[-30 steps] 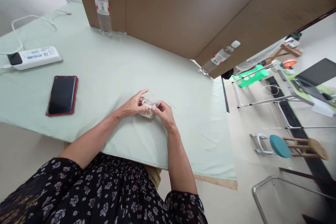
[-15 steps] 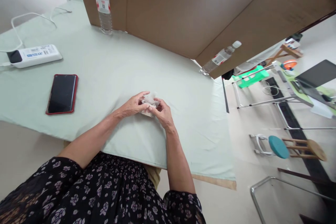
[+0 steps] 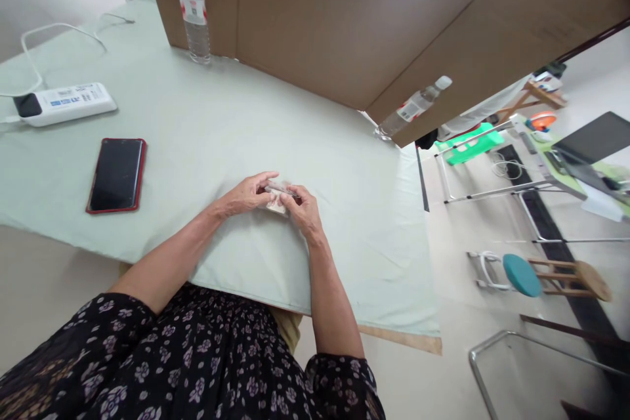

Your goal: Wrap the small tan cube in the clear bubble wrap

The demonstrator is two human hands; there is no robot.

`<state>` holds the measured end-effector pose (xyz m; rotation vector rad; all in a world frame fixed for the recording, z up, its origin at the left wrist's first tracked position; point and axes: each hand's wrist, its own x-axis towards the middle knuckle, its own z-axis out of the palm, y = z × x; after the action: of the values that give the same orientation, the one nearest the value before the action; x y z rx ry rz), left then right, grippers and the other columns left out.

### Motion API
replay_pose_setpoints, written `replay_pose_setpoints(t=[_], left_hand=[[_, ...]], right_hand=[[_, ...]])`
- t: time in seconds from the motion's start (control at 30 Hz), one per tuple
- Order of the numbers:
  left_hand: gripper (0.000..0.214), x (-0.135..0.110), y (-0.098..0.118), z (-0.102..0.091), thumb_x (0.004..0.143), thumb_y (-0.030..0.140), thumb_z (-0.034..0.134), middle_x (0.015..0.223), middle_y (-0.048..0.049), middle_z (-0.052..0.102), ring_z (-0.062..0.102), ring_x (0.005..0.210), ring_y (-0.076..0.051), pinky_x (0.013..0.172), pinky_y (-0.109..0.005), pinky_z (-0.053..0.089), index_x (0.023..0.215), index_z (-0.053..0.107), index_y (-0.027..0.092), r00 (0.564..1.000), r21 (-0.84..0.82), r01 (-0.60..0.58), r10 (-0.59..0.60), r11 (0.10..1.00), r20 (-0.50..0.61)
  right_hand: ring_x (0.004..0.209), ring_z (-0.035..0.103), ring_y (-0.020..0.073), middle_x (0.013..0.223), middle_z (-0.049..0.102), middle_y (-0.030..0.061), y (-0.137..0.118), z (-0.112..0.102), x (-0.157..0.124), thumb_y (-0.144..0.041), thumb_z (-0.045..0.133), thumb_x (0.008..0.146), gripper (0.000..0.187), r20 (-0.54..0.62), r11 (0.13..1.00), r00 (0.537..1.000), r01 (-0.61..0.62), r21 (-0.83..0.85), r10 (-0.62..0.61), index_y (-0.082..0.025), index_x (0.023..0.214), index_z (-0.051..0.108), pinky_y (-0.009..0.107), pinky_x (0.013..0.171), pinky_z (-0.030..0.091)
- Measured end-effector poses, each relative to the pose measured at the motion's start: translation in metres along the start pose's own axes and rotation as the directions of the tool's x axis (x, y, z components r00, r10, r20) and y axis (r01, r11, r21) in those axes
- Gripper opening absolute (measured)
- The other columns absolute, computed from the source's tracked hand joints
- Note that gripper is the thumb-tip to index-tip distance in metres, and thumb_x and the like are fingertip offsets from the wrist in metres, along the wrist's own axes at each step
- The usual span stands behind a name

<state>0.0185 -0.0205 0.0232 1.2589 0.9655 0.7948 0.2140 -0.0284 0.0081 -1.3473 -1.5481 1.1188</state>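
Between my hands, low over the cloth in the middle of the table, is a small whitish packet (image 3: 276,205) with a translucent, film-like upper part. What kind of packet it is I cannot make out. My left hand (image 3: 249,195) grips its left end, thumb at the near side and fingers curved over the far side. On the right end, my right hand (image 3: 304,210) is closed the same way, its thumb pressing on the near face. The fingers cover both ends of the packet.
A red-cased phone (image 3: 117,175) and a white power strip or bank (image 3: 69,105) with a cable lie to the left. Two water bottles (image 3: 195,20) stand against a large cardboard panel (image 3: 305,20) at the back. Stools (image 3: 522,275) are on the floor at right.
The translucent film that stood up above the packet is now folded down lower between my fingers. More of the packet's pale near face shows. Both hands have hardly shifted.
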Motion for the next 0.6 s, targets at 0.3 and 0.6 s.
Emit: replay_pose_setpoints(t=[0.3,0.6], left_hand=[[0.076,0.005,-0.008,0.001,0.075,0.032,0.069,0.123,-0.0148,0.069,0.066,0.105,-0.024,0.089,-0.035,0.051,0.145,0.049,0.010,1.000,0.009,-0.023,0.023,1.000,-0.016],[0.057,0.005,-0.008,0.005,0.080,0.038,0.058,0.094,-0.0055,0.071,0.061,0.081,-0.017,0.076,-0.030,0.049,0.129,0.065,0.011,0.987,0.256,-0.079,0.112,0.963,-0.114]], right_hand=[[0.099,0.059,0.0217,0.098,0.066,0.0063,-0.007,0.011,0.010,-0.051,0.062,0.085,0.029,-0.171,0.994,0.979,0.113,0.004,-0.111,-0.023,0.088,0.071,0.033,0.084,0.049],[0.099,0.064,0.0200,0.101,0.069,0.0053,-0.010,0.009,-0.002,-0.043,0.061,0.090,0.021,-0.130,0.983,0.975,0.181,-0.025,-0.183,-0.026,0.091,0.074,0.034,0.089,0.052]])
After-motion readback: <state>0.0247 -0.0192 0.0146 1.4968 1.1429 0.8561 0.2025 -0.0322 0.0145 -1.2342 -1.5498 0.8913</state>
